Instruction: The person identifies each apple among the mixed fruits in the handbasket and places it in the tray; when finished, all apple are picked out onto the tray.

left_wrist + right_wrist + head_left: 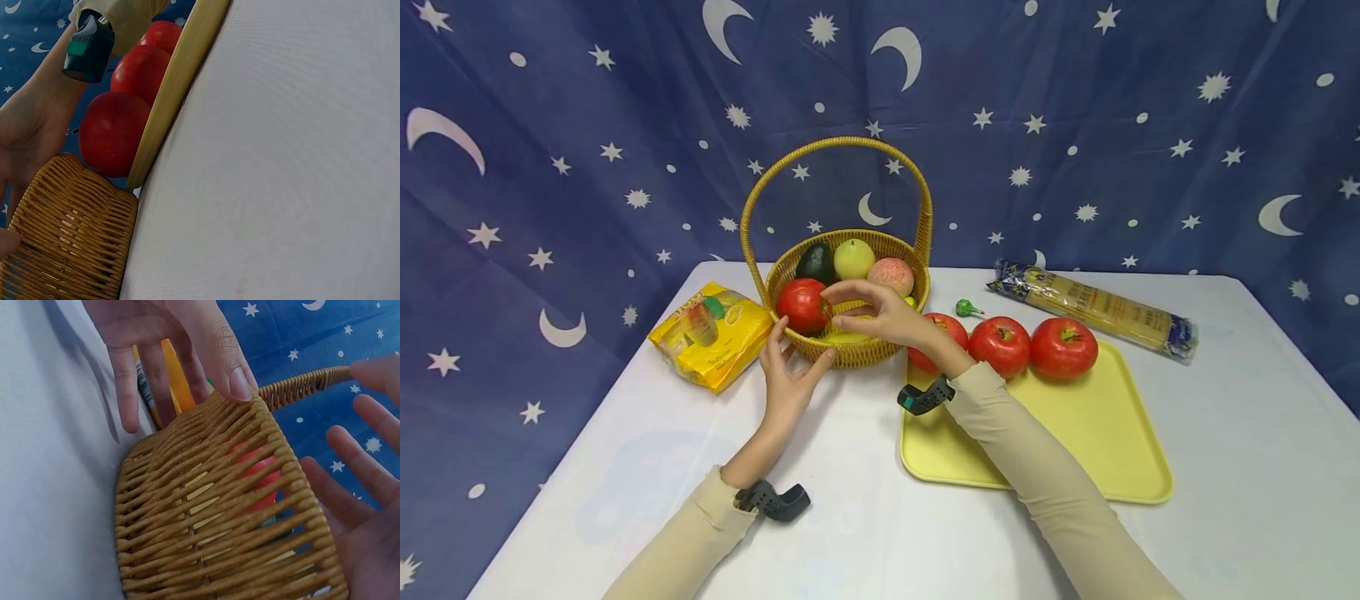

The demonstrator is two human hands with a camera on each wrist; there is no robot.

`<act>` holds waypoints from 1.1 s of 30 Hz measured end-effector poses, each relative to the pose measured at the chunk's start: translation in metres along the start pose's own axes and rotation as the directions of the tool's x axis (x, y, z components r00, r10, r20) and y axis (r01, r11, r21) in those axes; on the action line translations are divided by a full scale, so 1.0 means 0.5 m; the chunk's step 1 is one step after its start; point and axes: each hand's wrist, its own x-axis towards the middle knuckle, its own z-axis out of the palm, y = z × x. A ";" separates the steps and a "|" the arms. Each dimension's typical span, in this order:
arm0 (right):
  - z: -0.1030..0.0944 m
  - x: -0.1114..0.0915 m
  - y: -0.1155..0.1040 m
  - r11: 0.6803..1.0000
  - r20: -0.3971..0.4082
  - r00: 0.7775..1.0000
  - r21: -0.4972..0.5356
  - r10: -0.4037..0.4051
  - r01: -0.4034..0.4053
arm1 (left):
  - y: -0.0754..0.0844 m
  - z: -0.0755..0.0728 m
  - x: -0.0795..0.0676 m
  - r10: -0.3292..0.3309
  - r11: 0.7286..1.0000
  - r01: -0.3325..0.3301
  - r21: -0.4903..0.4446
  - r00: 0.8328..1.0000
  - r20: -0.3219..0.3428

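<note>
A wicker basket (857, 357) with a tall handle holds a red apple (803, 306), a dark green avocado (817, 262), a pale yellow-green round fruit (853, 259) and a pinkish peach (892, 274). Part of a yellow fruit (844, 337) shows low at the front. My left hand (788, 379) is at the basket's front left side; in the right wrist view its thumb (239, 381) touches the rim and its fingers extend along the outside. Over the basket opening, my right hand (880, 315) has its fingers apart, fingertips close to the red apple.
Right of the basket, a yellow tray (1105, 433) bears red apples (1063, 348) along its far side. A green-topped lollipop (966, 307) and a long pasta packet (1097, 307) lie behind it. A yellow snack bag (730, 342) lies left of the basket.
</note>
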 end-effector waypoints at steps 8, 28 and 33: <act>0.004 0.020 0.003 1.000 0.026 0.999 -0.005 -0.019 0.019 | -0.003 -0.003 0.003 0.009 1.000 -0.009 -0.005 1.000 -0.004; 0.000 0.063 0.029 0.991 0.007 0.999 -0.126 0.049 -0.048 | 0.002 0.005 0.003 0.014 1.000 -0.014 -0.007 1.000 0.008; 0.005 0.080 0.036 0.990 0.016 0.998 -0.128 0.061 -0.059 | -0.001 -0.001 0.001 0.007 1.000 -0.007 0.002 1.000 0.001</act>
